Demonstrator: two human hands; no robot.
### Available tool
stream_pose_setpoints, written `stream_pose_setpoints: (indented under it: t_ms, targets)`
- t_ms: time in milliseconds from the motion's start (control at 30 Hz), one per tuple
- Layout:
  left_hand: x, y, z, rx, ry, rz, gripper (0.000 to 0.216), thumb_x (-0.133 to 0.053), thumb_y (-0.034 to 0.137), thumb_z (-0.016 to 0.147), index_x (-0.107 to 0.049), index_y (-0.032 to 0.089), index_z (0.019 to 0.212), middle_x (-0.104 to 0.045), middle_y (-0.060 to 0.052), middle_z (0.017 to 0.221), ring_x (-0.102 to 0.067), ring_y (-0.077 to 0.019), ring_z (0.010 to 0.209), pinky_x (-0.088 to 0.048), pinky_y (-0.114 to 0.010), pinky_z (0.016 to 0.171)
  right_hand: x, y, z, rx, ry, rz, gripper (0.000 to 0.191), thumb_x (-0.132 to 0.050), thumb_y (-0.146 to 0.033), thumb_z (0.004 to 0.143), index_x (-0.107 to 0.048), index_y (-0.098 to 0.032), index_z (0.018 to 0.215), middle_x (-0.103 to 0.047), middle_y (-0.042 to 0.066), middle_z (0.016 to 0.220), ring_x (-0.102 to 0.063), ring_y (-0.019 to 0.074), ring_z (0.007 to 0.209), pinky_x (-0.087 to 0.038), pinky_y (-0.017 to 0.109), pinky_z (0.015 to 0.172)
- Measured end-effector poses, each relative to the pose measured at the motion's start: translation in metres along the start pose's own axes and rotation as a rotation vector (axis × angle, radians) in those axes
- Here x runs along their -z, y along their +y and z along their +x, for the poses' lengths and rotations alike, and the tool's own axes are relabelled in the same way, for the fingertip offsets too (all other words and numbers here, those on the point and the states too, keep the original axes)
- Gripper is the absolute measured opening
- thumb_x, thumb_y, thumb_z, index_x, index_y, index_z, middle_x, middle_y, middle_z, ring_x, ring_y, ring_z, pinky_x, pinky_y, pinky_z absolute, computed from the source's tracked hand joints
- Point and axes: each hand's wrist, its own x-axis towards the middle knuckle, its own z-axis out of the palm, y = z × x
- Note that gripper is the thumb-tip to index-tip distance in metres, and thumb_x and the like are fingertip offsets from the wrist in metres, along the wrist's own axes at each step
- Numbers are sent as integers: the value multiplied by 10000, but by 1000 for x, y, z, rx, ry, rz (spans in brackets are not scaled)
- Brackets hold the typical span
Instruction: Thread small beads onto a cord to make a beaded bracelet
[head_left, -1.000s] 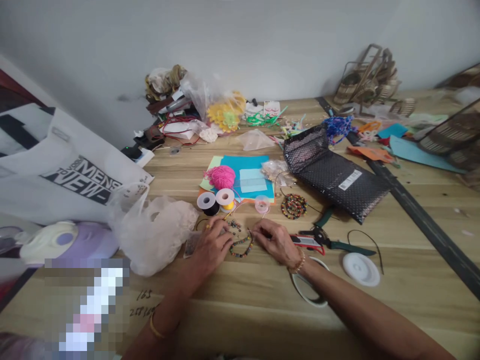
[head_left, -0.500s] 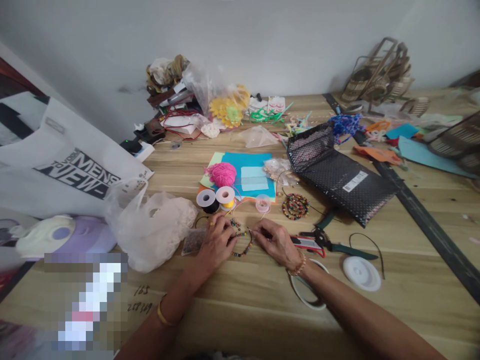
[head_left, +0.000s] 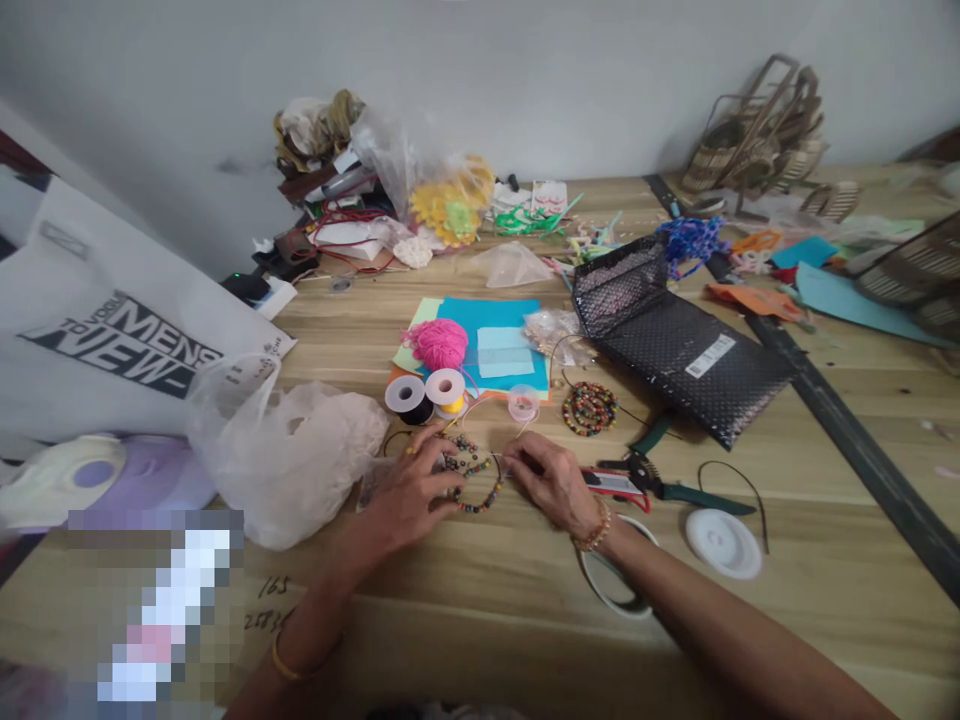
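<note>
My left hand rests over the table with its fingers apart, beside some loose beads. A curved strand of multicoloured beads lies between my hands, its left side close to my left fingertips. My right hand is closed in a pinch on a thin pale cord at the strand's upper right. The exact fingertip grip is too small to make out. Just behind stand a black thread spool, a yellow thread spool and a small clear spool.
A coiled bead strand, a box cutter and green-handled pruners lie to the right. A white ring sits under my right forearm, near a white lid. Farther back is a black bubble mailer; a plastic bag stands left.
My left hand has drawn back to the left and its fingers have spread, showing more loose beads. My right hand keeps its pinch in nearly the same place. The view has shifted slightly.
</note>
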Motion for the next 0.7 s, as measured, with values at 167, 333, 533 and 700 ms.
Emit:
stream_pose_setpoints:
  t_ms: [167, 333, 533, 700]
  targets:
    - [1, 4, -2, -46, -92, 21, 122, -590, 135, 813, -686, 210, 820, -516, -66, 1236, -246, -287, 1359, -327, -514, 1097, -1, 2, 0, 20, 5, -79, 148, -502, -215, 890, -585, -177, 774, -611, 52, 741, -540, 173, 693, -418, 277, 651]
    - [-3, 5, 2, -74, -51, 14, 157, -552, 143, 845, -679, 192, 766, -548, -73, 1182, -283, -279, 1348, -351, -514, 1088, -2, 3, 0, 44, 2, -104, 164, -486, -234, 903, -591, -179, 791, -624, 62, 754, -551, 183, 717, -432, 294, 691]
    - [-13, 5, 4, -96, 13, 27, 162, -534, 99, 841, -660, 193, 806, -545, -73, 1194, -300, -269, 1343, -370, -498, 1078, -3, 2, -1, 28, 5, -118, 184, -468, -249, 914, -585, -178, 792, -625, 59, 738, -557, 187, 714, -427, 298, 695]
    - [-12, -1, 3, -49, 61, 41, 190, -565, 119, 829, -647, 193, 984, -542, -89, 1206, -290, -276, 1348, -367, -505, 1074, -3, 2, -1, 25, 24, -129, 165, -484, -228, 904, -578, -179, 777, -624, 58, 734, -560, 191, 717, -422, 298, 694]
